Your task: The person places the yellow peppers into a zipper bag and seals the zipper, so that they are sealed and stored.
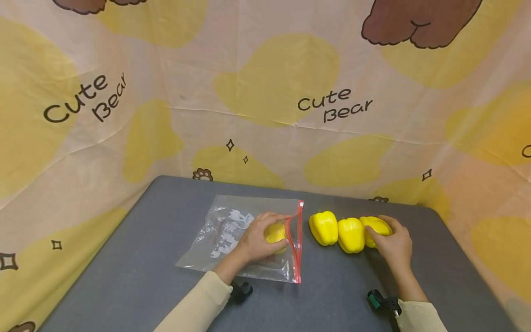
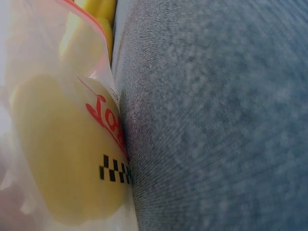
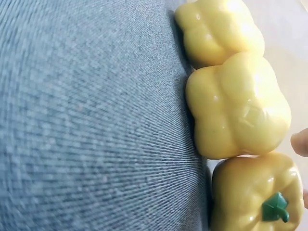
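My left hand [image 1: 259, 235] grips a yellow bell pepper [image 1: 275, 233] through the film of a clear zip bag [image 1: 195, 249]. The pepper lies inside, near the bag's red zip edge [image 1: 297, 258]; plastic with red lettering covers it in the left wrist view. At the right, my right hand [image 1: 396, 244] has its thumb and fingers around the rightmost loose yellow bell pepper [image 1: 375, 224]. That pepper shows a green stem [image 3: 275, 208] in the right wrist view. A middle pepper [image 1: 351, 235] and a left pepper [image 1: 323, 228] stand beside it in a row.
The grey table [image 1: 332, 295] carries the bag and peppers. Behind it and along the sides hangs a patterned cloth [image 1: 265, 83] with "Cute Bear" lettering. Black wrist straps show on both arms.
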The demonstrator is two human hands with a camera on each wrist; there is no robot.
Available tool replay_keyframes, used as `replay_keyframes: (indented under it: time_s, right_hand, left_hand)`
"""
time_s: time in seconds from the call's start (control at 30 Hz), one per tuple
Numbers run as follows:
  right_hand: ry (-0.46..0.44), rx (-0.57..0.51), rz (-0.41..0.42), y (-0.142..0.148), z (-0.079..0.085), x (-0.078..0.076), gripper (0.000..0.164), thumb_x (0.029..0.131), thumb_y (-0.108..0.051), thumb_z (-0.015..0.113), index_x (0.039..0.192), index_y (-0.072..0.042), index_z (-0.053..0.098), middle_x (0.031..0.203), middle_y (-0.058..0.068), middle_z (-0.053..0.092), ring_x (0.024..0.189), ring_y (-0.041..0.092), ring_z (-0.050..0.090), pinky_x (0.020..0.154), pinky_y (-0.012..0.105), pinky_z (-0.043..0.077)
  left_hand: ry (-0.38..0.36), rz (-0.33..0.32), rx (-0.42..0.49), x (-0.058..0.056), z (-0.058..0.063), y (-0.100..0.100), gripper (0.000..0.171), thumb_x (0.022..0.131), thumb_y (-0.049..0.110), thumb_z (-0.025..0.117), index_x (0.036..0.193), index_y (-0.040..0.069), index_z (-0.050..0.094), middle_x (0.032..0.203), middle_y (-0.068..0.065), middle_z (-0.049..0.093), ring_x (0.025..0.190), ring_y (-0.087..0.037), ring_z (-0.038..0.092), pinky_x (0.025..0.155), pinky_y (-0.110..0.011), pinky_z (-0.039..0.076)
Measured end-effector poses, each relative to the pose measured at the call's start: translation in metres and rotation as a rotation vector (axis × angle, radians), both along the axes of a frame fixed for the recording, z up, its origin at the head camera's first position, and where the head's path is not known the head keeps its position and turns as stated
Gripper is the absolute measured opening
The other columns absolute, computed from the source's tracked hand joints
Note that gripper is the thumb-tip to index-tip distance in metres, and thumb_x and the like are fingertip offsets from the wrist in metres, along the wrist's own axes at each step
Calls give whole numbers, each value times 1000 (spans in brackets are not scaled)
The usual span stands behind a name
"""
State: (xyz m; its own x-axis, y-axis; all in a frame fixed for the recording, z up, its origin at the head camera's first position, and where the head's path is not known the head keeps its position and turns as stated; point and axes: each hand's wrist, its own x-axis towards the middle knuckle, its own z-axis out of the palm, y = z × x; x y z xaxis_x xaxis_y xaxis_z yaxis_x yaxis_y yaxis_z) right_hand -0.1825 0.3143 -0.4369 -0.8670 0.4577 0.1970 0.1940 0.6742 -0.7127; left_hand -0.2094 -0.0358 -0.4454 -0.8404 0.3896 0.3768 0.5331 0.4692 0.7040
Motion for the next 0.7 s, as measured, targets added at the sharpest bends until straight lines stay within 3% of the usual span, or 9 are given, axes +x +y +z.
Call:
replay_keyframes:
  time_s: [0.27,0.43,0.7]
  right_hand:
    - [-19,-37,-8,0,-3,-1,59,83,-33,70,132,-4,53,130,23,52,113,39,46,83,48,39]
    - [-24,-47,-10,1,-6,-1,59,84,-33,70,132,-2,51,130,24,51,111,40,47,85,49,41]
    - [27,-63,-28,3,-7,-2,57,83,-31,71,128,-2,54,127,24,55,109,38,50,81,44,40]
  left_hand:
    - [-22,-5,-1,0,1,-1,54,74,34,75,126,39,60,123,13,60,107,-10,52,81,-29,45]
    - [-29,-3,-6,1,1,-1,55,74,36,75,126,40,59,124,13,60,107,-9,52,81,-30,45]
    - [-36,-1,-8,1,0,-1,55,74,36,76,127,41,58,123,13,59,106,-8,51,80,-29,45]
